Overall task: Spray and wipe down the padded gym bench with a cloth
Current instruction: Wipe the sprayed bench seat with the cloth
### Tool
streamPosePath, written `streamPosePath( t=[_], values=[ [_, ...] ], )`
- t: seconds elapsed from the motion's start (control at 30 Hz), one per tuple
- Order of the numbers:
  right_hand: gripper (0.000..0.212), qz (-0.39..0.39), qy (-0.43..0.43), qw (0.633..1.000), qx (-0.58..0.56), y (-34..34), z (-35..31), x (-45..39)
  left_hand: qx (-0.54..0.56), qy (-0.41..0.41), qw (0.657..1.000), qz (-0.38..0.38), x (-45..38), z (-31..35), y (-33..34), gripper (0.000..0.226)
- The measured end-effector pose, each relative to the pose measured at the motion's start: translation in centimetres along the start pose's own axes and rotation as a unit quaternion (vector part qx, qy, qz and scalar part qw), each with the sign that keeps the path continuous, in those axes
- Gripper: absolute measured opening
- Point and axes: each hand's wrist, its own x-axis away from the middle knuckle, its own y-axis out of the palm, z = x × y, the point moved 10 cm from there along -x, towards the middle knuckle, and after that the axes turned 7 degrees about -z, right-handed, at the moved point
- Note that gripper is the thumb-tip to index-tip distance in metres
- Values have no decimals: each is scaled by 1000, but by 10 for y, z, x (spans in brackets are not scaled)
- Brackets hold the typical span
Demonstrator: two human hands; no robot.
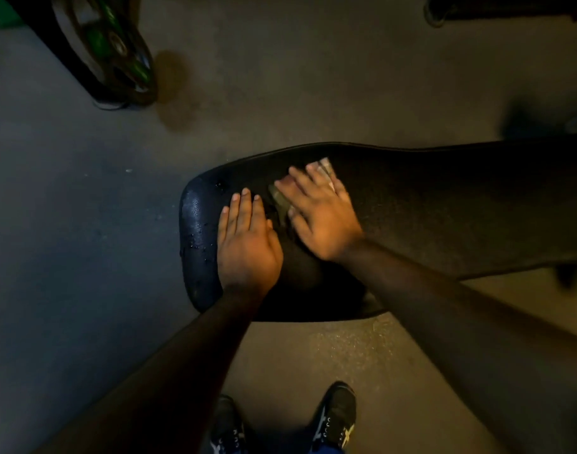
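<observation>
The black padded gym bench runs from the middle of the head view out to the right edge. Its rounded left end is wet with droplets. My left hand lies flat on that left end, fingers together, holding nothing. My right hand is pressed flat on a pale cloth that lies on the pad. Only the cloth's far corner and a darker fold by my thumb show; the rest is hidden under my palm. No spray bottle is in view.
A weight plate with green markings leans on a dark frame at the top left. My two black shoes stand on the grey floor below the bench. Dark equipment sits at the top right corner.
</observation>
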Motion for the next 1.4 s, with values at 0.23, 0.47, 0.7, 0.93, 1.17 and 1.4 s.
streamPosePath(
  t=[0.23,0.47,0.7,0.93,1.17,1.4],
  values=[
    [60,56,238,969,-43,-7,34,26,103,18,995,-3,7,-7,-20,47],
    [61,64,183,981,-17,7,39,81,67,6,997,-31,50,-38,-21,52],
    [61,-9,-34,997,63,53,-65,103,87,3,996,-28,53,-50,-19,53],
    [63,75,197,977,28,40,-54,88,65,17,997,-25,51,-57,-12,53],
    [60,50,241,969,-18,12,-3,42,96,-24,995,-15,40,-72,-18,53],
    [61,23,81,996,21,1,-17,-11,99,-40,994,-11,38,-73,-14,59]
  ],
)
